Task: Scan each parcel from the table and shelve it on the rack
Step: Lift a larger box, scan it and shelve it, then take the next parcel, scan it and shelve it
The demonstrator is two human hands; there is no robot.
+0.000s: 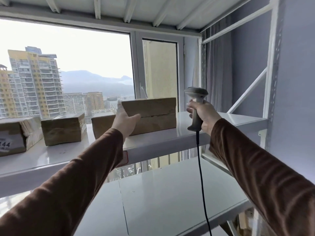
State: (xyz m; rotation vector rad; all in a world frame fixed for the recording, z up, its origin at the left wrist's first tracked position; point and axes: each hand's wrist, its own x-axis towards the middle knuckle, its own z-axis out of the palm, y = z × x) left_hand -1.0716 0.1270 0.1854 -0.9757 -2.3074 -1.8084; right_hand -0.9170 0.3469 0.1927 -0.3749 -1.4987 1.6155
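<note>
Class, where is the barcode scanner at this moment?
In the head view, the barcode scanner is right of centre, gripped upright in the right hand, just right of the tallest parcel on the rack shelf.

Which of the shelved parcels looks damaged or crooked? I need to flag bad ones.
The far-left parcel looks crumpled at its right end. The tall parcel under the left hand shows a rough horizontal crease across its face. All four sit roughly square on the shelf.
</note>
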